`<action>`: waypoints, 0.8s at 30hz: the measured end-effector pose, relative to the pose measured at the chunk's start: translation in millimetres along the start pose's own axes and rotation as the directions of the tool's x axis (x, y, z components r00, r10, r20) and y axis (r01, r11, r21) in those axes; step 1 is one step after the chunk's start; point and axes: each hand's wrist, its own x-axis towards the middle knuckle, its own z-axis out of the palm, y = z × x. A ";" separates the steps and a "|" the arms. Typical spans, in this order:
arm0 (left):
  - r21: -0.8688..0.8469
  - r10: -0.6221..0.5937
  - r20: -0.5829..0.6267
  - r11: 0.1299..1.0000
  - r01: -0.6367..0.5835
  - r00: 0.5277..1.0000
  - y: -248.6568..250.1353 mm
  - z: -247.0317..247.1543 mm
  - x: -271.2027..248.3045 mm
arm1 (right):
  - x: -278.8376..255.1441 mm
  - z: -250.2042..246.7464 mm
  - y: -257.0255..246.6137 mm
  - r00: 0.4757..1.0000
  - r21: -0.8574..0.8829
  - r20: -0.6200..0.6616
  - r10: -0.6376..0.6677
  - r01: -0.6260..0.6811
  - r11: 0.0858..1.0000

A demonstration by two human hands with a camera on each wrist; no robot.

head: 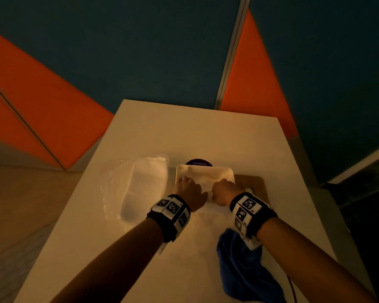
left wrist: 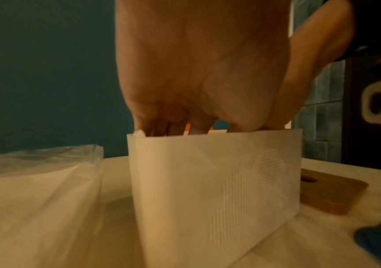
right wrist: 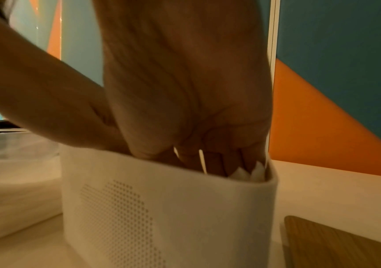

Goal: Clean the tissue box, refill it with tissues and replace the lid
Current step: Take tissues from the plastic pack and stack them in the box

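White tissue box [head: 227,171], rect w/ rounded corners, upright on tabletop [head: 184,132], lid off, top open; dotted perforation patch on near wall. Tissues [head: 202,179] white, crumpled, inside box up to approx rim level, corners poking up at right end. Wooden lid [head: 255,184] flat on tabletop at box's 3 o'clock, just beside it. Clear plastic tissue pack [head: 138,184] w/ white stack inside lies at box's 9 o'clock, near, apart

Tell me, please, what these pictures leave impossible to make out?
- Fingertips of the left hand and right hand: hidden inside the tissue box, wrist views.
- Purple round object: mostly behind the box; label too small, head view.
- Wooden lid: partly covered by the right wrist, head view.
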 end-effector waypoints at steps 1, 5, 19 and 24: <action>-0.006 0.023 -0.072 1.000 -0.024 0.997 -0.4 -1.6 -5.5 | -1.6 -0.4 -0.2 1.000 -0.010 -0.002 -0.002 0.002 1.000; -0.297 -0.046 -0.435 0.950 -0.095 0.899 -19.1 -14.4 -37.1 | -11.9 -11.6 -1.9 0.999 0.024 -0.053 -0.009 0.010 1.000; -0.434 -0.613 0.032 0.703 0.563 0.790 -120.4 33.6 -83.7 | -5.8 -42.9 -184.8 0.828 -0.162 -0.018 -0.560 0.550 0.819; -0.497 -0.627 -0.066 0.695 0.520 0.776 -122.8 47.3 -81.9 | 24.0 -25.2 -205.9 0.841 -0.291 0.038 -0.540 0.527 0.799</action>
